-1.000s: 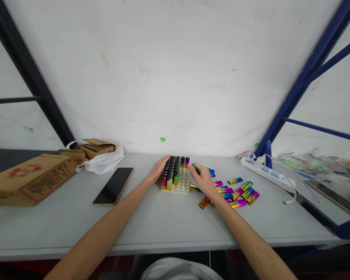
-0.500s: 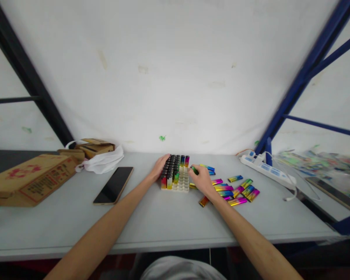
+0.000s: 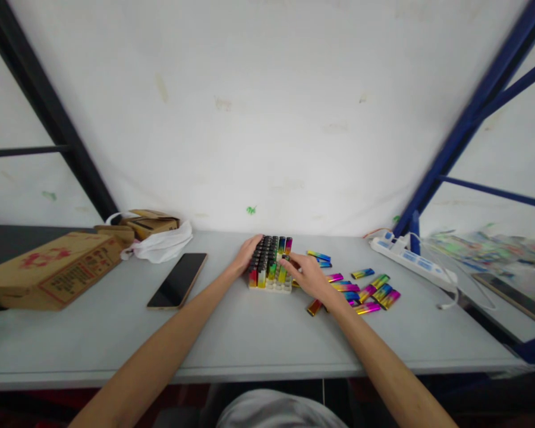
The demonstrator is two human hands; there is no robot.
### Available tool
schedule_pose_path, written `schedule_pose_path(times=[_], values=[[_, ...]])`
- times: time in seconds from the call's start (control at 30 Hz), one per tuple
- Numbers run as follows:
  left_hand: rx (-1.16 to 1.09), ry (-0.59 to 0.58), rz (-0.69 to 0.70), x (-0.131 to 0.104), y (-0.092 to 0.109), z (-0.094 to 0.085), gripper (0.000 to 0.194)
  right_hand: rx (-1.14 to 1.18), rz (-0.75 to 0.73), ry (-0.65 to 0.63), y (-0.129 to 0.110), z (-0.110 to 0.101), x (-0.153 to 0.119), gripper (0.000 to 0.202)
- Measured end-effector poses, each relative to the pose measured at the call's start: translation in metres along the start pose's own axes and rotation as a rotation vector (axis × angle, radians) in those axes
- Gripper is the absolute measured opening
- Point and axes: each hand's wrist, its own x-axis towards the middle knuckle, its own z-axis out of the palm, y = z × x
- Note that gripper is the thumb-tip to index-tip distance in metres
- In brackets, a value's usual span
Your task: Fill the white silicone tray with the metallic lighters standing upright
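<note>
A pale tray with round cells (image 3: 271, 289) stands on the table, its left part filled with upright black-topped lighters (image 3: 264, 255). Along the left side of this block lies my left hand (image 3: 246, 255), gripping its edge; part of the fingers is hidden behind the lighters. My right hand (image 3: 310, 274) pinches a yellow-green lighter (image 3: 282, 273) by its dark top, upright over the tray's right cells. Whether its base sits in a cell I cannot tell. Several shiny multicoloured lighters (image 3: 366, 292) lie loose to the right of my right hand.
A black-screened phone (image 3: 178, 280) lies left of my left arm. Further left are a cardboard box (image 3: 49, 270) and a white plastic bag (image 3: 163, 245). A white power strip (image 3: 414, 260) with a cable is at the right. A white wall (image 3: 267, 119) rises behind the table.
My right hand has moved left from beside the tray to over its cells, and the lighter it holds is now upright. My left hand stays at the tray's left side.
</note>
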Motion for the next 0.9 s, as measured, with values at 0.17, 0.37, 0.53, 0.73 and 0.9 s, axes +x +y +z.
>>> schedule_pose_path(times=[0.17,0.37,0.53,0.73,0.9], values=[[-0.001,0.019,-0.022,0.002,-0.004,-0.001,0.046,0.034,-0.015,-0.092,0.001,0.004,-0.002,0.044],[0.012,0.019,-0.007,0.005,-0.008,-0.002,0.048,-0.206,-0.097,-0.129,-0.004,0.015,0.0,0.038],[0.026,0.031,-0.015,0.004,-0.003,-0.002,0.049,-0.186,-0.089,-0.164,-0.005,0.007,0.003,0.041],[0.005,0.014,-0.019,0.003,-0.001,-0.002,0.05,-0.135,0.065,-0.034,0.031,-0.077,-0.011,0.033],[-0.009,0.015,-0.061,0.001,0.001,-0.001,0.052,-0.253,0.234,-0.04,0.077,-0.155,-0.06,0.031]])
